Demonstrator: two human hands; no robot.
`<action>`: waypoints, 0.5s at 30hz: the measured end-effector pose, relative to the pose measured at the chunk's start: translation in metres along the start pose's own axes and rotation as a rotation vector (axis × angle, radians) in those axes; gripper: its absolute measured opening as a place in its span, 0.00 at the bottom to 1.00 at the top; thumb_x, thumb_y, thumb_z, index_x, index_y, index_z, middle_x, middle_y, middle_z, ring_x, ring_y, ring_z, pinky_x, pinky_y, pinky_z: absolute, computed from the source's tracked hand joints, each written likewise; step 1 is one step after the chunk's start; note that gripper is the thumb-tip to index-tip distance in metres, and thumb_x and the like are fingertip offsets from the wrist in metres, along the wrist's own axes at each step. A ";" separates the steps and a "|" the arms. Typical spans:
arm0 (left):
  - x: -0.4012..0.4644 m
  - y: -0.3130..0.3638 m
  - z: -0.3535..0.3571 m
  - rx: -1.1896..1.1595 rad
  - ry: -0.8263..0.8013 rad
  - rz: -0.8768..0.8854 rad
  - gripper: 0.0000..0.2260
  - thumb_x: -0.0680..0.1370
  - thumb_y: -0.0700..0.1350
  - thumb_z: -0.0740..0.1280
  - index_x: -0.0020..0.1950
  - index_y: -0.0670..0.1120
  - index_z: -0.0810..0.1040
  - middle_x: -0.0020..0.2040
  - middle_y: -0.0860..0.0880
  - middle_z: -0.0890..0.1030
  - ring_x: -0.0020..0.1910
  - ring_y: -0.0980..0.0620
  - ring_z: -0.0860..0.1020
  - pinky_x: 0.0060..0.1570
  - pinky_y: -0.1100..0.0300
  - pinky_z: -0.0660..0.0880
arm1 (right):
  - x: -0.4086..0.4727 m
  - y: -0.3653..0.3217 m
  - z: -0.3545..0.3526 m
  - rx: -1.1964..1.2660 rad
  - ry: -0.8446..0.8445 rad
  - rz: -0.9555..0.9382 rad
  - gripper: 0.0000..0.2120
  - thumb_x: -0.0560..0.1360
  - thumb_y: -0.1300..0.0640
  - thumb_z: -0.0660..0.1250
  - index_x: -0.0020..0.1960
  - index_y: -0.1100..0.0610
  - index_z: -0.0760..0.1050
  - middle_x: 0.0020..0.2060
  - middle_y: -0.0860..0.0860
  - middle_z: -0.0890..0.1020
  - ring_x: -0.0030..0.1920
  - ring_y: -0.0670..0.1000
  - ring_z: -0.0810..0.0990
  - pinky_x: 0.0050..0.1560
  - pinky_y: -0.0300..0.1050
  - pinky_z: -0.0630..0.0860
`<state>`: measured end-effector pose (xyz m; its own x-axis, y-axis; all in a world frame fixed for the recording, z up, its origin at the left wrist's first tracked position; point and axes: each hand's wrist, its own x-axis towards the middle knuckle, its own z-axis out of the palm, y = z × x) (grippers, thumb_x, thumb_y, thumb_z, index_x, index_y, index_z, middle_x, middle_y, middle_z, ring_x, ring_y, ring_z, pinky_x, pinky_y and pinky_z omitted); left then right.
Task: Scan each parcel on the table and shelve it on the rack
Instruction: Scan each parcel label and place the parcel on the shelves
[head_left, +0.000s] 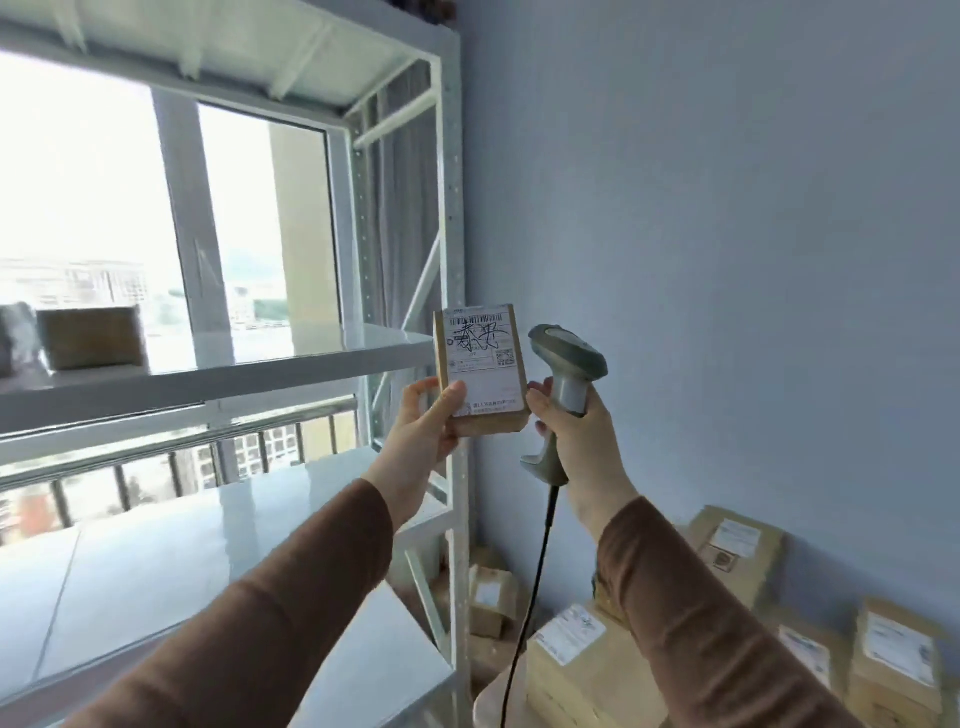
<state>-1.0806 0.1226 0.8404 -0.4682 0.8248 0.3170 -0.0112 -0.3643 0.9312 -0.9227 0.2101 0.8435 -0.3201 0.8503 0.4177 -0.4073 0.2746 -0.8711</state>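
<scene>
The left hand (423, 434) is gripping a small parcel (480, 370) by its lower left corner, with the thumb lying on the white label and the other fingers behind the box. The parcel is standing upright in the air near the centre of the view, its label facing the camera, with a barcode on top and black handwriting under it. It is just in front of the rack's (451, 218) white front post, at the height of the middle shelf.

The right hand (579, 441) is wrapping around the handle of a grey scanner (566, 374), at 3 o'clock from the parcel and almost touching its right edge. The scanner's head is pointing up and to the left, and its black cable (535, 582) is hanging down toward 6 o'clock.

At 9 o'clock, one brown box (93, 338) is sitting on the rack's shelf before the window. At 5 o'clock, several more boxes (737, 551) with labels are lying stacked along the blue wall (727, 208).
</scene>
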 end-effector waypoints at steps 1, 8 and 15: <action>0.005 0.009 -0.012 0.018 0.031 -0.001 0.21 0.83 0.54 0.68 0.73 0.50 0.68 0.56 0.44 0.84 0.53 0.45 0.83 0.68 0.49 0.76 | 0.008 0.001 0.015 0.007 -0.034 0.003 0.07 0.79 0.62 0.71 0.57 0.55 0.78 0.47 0.50 0.85 0.47 0.49 0.83 0.48 0.39 0.78; 0.047 0.061 -0.101 0.108 0.139 -0.012 0.22 0.83 0.58 0.65 0.73 0.50 0.69 0.59 0.46 0.81 0.52 0.46 0.80 0.68 0.48 0.76 | 0.069 0.008 0.127 0.032 -0.191 -0.004 0.06 0.81 0.60 0.70 0.57 0.58 0.78 0.44 0.50 0.88 0.42 0.49 0.86 0.39 0.42 0.81; 0.100 0.108 -0.207 0.138 0.188 0.030 0.18 0.85 0.55 0.64 0.71 0.48 0.75 0.58 0.47 0.82 0.50 0.48 0.81 0.59 0.55 0.76 | 0.132 0.018 0.258 0.100 -0.266 0.075 0.10 0.80 0.56 0.71 0.60 0.58 0.80 0.51 0.54 0.89 0.53 0.58 0.87 0.49 0.57 0.85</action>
<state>-1.3117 0.0764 0.9358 -0.6233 0.7145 0.3177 0.1198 -0.3142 0.9418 -1.1933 0.2118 0.9497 -0.5597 0.7156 0.4178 -0.4521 0.1589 -0.8777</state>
